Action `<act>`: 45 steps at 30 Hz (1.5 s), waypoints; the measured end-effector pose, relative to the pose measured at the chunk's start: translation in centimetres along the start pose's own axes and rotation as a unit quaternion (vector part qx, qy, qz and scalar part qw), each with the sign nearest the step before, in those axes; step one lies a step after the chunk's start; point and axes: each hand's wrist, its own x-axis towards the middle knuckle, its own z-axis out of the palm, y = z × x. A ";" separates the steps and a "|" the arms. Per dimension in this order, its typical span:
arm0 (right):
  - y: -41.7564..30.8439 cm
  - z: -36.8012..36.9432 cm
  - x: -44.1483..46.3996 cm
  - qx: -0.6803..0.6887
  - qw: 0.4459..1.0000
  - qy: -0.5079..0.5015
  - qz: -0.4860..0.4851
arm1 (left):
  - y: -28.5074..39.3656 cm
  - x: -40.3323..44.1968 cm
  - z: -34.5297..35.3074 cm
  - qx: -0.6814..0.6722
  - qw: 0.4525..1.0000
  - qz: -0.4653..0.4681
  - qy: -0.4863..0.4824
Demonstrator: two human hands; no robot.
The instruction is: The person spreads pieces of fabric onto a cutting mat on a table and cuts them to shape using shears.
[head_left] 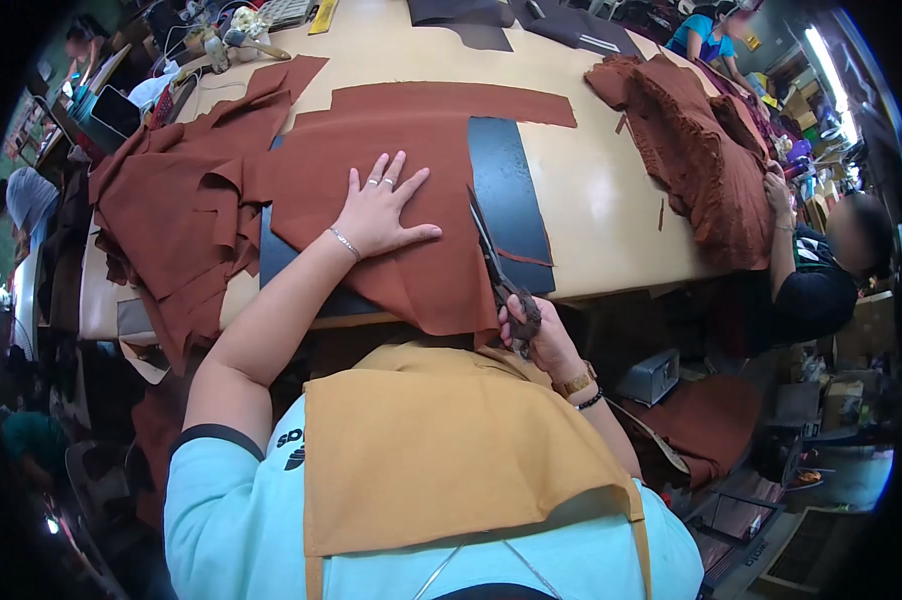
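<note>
My left hand lies flat with fingers spread on a rust-brown piece of fabric, pressing it to the table. Under the fabric is a dark blue-grey sheet, which shows along its right side. My right hand grips the dark handles of a pair of scissors. Their blades point away from me, at the fabric's right edge and over the dark sheet. How far the blades are parted I cannot tell.
Crumpled brown fabric hangs over the table's left edge. A gathered brown piece lies at right, touched by a co-worker's hand. A brown strip lies beyond my fabric. Dark sheets and a brush are at the far side.
</note>
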 end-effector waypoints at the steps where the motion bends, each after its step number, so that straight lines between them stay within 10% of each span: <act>1: 0.1 0.0 0.3 0.007 1.000 -0.001 -0.002 | 0.3 -0.2 0.0 -0.001 1.000 0.000 -0.001; 45: 0.1 -0.5 -0.8 0.007 1.000 0.005 0.012 | 4.5 -6.1 0.2 -0.016 1.000 0.001 0.006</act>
